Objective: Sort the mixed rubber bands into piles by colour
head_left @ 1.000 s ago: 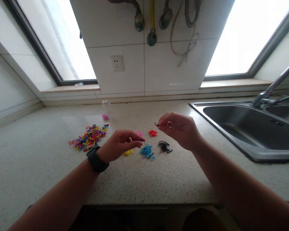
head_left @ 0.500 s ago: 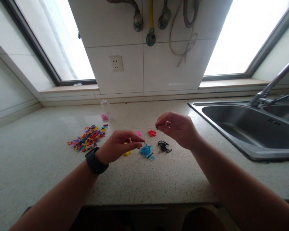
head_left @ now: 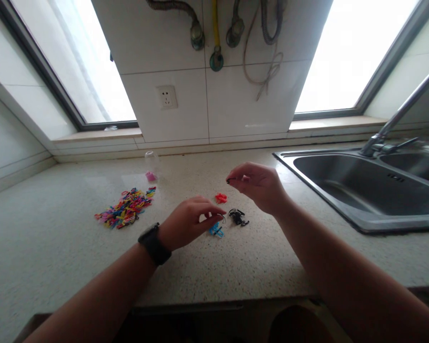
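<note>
Pile of black bands (head_left: pixel 238 217), on speckled desk (head_left: pixel 257 267), just right of frame centre.
Long axis: slants down towards lower right. Left hand (head_left: pixel 191 221): thumb and fingers pinching a thin dark loop (head_left: pixel 223 218); pile just to its right, this being the nearer hand. Right hand (head_left: pixel 260 183): pinching a dark strand (head_left: pixel 230 180), pile below its fingertips. Blue bands (head_left: pixel 217 231): beneath the left fingertips, partly hidden.
</note>
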A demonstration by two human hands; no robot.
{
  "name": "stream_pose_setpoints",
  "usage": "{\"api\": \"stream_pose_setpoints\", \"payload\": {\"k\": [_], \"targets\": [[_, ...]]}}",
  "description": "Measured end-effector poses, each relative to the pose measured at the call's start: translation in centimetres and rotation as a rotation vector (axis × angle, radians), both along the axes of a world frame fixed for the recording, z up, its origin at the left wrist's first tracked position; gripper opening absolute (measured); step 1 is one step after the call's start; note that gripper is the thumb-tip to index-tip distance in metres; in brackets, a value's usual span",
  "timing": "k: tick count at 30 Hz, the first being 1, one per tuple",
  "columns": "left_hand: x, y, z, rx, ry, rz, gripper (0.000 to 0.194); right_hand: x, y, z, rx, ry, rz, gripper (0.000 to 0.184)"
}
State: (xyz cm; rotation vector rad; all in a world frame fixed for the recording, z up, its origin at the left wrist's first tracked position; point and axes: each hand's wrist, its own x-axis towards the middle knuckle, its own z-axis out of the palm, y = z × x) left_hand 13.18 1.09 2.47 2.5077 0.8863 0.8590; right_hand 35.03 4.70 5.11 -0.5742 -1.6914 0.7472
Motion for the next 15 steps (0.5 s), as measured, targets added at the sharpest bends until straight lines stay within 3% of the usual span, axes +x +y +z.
{"api": "stream_pose_setpoints", "payload": {"k": [7, 15], "targets": [[3.8, 0.2, -1.3, 0.284, 0.311, 0.125, 0.023, 0.3, 1.0, -0.6, -0.005, -0.015, -0.029, 0.011], [4.4, 0.4, -1.9, 0.423, 0.51, 0.191, 0.028, 0.1, 1.1, -0.8, -0.021, -0.068, -0.006, 0.011]]}}
